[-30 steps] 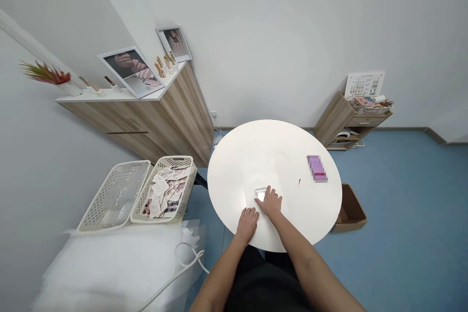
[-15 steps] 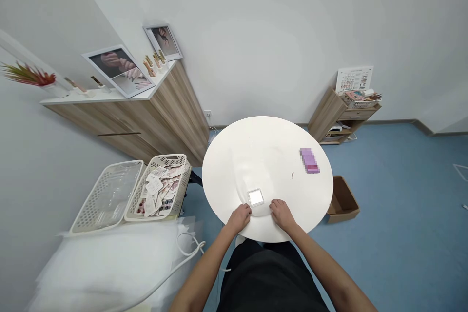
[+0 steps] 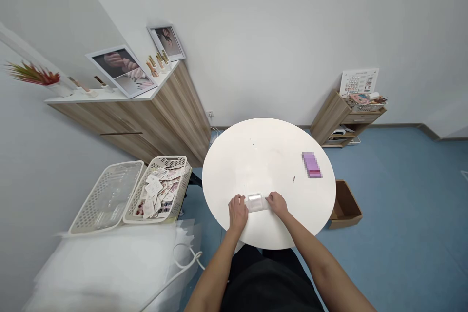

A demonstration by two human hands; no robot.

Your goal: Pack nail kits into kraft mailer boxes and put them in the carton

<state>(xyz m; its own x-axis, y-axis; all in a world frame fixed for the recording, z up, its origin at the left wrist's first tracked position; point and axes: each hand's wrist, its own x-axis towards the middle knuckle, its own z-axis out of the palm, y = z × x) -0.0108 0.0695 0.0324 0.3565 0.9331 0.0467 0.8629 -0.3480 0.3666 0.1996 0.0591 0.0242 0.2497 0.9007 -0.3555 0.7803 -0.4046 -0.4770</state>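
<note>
The person stands at 6 o'clock of a round white table (image 3: 256, 156), with both forearms reaching in over its rim. The left hand (image 3: 238, 213) and the right hand (image 3: 278, 204) are close together, one at each short end of a small transparent plastic case (image 3: 255, 202), with the fingers of both pressed against it. The case is held between them, low on the tabletop at about 6 o'clock from the centre, near the rim and nearest the person.

At 3 o'clock on the tabletop, well apart from both hands, lies a pink box (image 3: 311, 165), pixelated so that its markings can't be read. Just off the table at 9 o'clock sit 2 white perforated baskets: 1 (image 3: 107, 197) has transparent plastic inside, and the other (image 3: 157, 192) is heaped with printed paper cards. A white fluffy sheet (image 3: 109, 268) lies at 8 o'clock, and a cardboard box (image 3: 345, 204) stands on the blue floor (image 3: 402, 204) at 4 o'clock. A wood-finish cabinet (image 3: 164, 117) at 11 o'clock carries 2 framed nail photographs (image 3: 120, 71) on top, and a low wooden shelf unit (image 3: 347, 117) stands at 2 o'clock.
</note>
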